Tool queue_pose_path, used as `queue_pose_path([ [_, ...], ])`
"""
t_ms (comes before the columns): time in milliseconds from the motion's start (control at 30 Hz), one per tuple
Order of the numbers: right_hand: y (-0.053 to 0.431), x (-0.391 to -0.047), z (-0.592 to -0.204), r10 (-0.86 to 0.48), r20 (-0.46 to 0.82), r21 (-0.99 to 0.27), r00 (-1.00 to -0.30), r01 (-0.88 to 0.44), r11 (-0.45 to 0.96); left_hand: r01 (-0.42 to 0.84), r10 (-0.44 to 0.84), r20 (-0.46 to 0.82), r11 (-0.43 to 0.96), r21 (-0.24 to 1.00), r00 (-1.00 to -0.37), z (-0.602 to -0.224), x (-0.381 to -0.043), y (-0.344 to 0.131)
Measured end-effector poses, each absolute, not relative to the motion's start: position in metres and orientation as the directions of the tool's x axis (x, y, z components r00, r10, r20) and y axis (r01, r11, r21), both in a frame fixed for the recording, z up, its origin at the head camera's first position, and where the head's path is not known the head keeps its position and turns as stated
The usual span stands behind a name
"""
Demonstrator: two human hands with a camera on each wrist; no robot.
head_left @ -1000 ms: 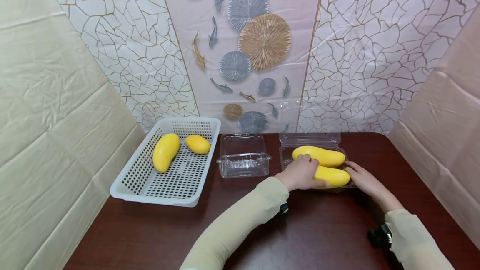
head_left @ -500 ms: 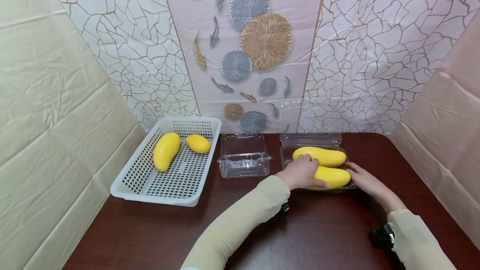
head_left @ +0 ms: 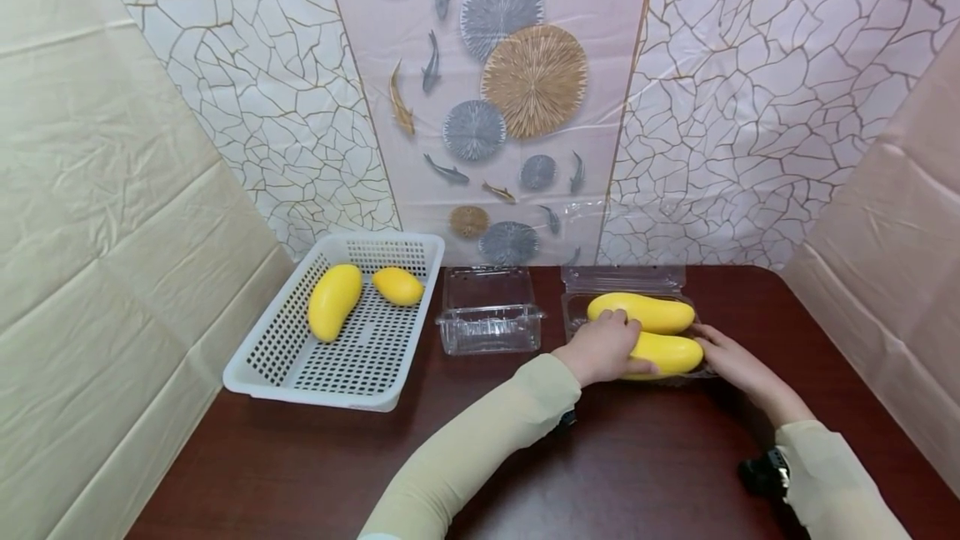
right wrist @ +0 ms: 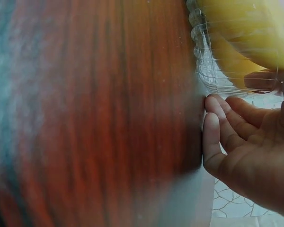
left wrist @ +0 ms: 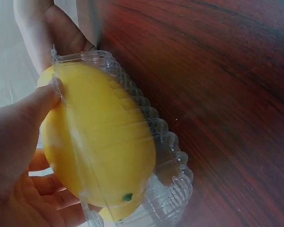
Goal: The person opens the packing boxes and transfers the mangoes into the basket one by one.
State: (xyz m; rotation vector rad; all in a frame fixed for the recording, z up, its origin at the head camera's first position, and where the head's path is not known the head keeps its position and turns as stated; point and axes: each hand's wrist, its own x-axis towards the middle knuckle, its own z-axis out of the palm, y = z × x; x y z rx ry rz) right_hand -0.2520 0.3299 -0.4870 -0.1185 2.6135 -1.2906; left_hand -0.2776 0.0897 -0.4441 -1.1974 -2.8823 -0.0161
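Note:
In the head view a clear plastic clamshell box (head_left: 573, 327) lies with its lid raised at the back, holding two yellow mangoes, the back mango (head_left: 645, 312) and the front mango (head_left: 667, 354). My left hand (head_left: 606, 347) grips the front mango, thumb on the near side and fingers over the top. The left wrist view shows this mango (left wrist: 104, 137) inside the box wall, its green stem spot facing the camera. My right hand (head_left: 738, 365) touches the box's right end; in the right wrist view its fingers (right wrist: 236, 118) are loosely bent against the plastic.
A white perforated basket (head_left: 318, 397) stands left with a long mango (head_left: 333, 302) and a smaller yellow fruit (head_left: 397, 286) in it. Another clear clamshell box (head_left: 491, 332), lid up, sits mid-table. A patterned backdrop (head_left: 697, 107) rises behind the dark wooden table (head_left: 637, 457).

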Motion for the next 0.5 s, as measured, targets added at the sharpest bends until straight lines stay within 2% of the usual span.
queue_pose_path([
  [500,0.3295,-0.2506,-0.4875,-0.154,-0.177,-0.794,-0.972,0.048,0.606,0.727,0.729,0.071,0.685,-0.052,-0.681,-0.4483,-0.2723,0.0863],
])
